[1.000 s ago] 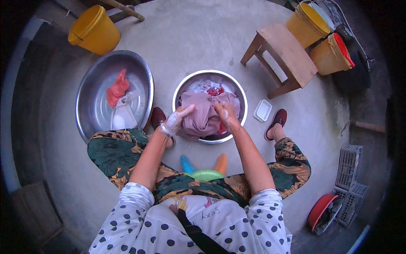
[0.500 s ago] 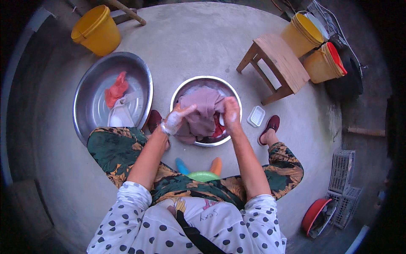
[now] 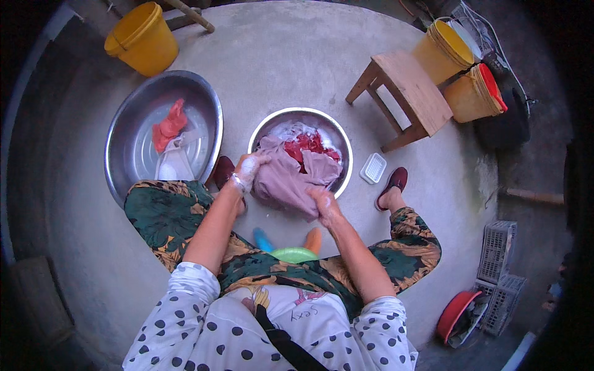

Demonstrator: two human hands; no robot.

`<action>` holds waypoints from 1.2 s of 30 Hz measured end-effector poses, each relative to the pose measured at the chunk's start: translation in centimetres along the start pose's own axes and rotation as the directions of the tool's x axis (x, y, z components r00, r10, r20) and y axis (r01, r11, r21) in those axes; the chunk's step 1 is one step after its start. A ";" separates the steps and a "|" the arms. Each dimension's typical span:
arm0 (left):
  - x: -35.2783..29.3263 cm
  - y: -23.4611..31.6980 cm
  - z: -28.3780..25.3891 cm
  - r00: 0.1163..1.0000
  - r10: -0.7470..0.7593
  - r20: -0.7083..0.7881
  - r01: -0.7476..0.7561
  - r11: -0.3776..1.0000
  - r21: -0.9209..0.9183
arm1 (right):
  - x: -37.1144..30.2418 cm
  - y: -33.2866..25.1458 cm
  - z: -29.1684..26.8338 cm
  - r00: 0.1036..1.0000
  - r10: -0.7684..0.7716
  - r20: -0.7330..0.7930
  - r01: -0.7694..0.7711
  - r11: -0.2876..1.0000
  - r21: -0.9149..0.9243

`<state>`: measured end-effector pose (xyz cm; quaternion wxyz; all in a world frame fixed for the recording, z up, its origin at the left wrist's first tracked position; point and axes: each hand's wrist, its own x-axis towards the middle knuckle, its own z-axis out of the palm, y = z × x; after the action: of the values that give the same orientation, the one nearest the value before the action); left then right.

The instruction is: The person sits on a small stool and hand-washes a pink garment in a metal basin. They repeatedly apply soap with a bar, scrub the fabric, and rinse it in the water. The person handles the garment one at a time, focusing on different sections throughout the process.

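A dusty-pink garment (image 3: 281, 182) hangs over the near rim of the round metal basin (image 3: 348, 139) in front of me. My left hand (image 3: 250, 168), with suds on its back, grips the garment's left side at the basin's rim. At its near right corner, my right hand (image 3: 325, 204) is closed on the cloth just outside the rim. Behind it in the basin lies wet red cloth (image 3: 306, 147) among whitish suds. The fingertips of both hands are partly hidden by the fabric.
Left stands a large metal basin (image 3: 114, 139) holding a coral cloth (image 3: 169, 128) and a white one (image 3: 175, 162). Right are a white plastic soap dish (image 3: 373, 168), a wooden stool (image 3: 411, 89) and yellow buckets (image 3: 442, 52). Another yellow bucket (image 3: 143, 43) stands far left. A colourful low stool (image 3: 294, 254) is beneath me.
My right hand has come down toward me from the basin's right side, now holding the garment's near corner. The pink garment is spread nearer, uncovering more red cloth. My left hand has closed on its edge.
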<state>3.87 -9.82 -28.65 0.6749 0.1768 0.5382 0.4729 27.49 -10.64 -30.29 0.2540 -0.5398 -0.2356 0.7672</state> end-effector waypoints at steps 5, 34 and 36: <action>-2.1 4.7 2.4 0.994 0.109 0.030 -0.101 0.975 -0.196 | -1.7 -7.7 0.4 0.790 -0.610 -0.069 0.592 0.786 -0.177; 5.0 -5.1 -4.2 0.984 -0.174 -0.045 0.179 0.966 0.186 | 13.0 -6.4 -5.8 0.773 -0.633 0.037 0.303 0.317 -0.899; 4.5 -5.1 -3.6 0.988 -0.119 -0.101 0.143 0.947 0.286 | 14.3 -1.2 -8.4 0.803 -0.591 -0.072 0.192 0.370 -0.909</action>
<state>2.81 -9.63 -36.29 0.6485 0.2191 0.6400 0.3491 31.46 0.18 -42.25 0.1647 -0.6566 -0.6584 0.3291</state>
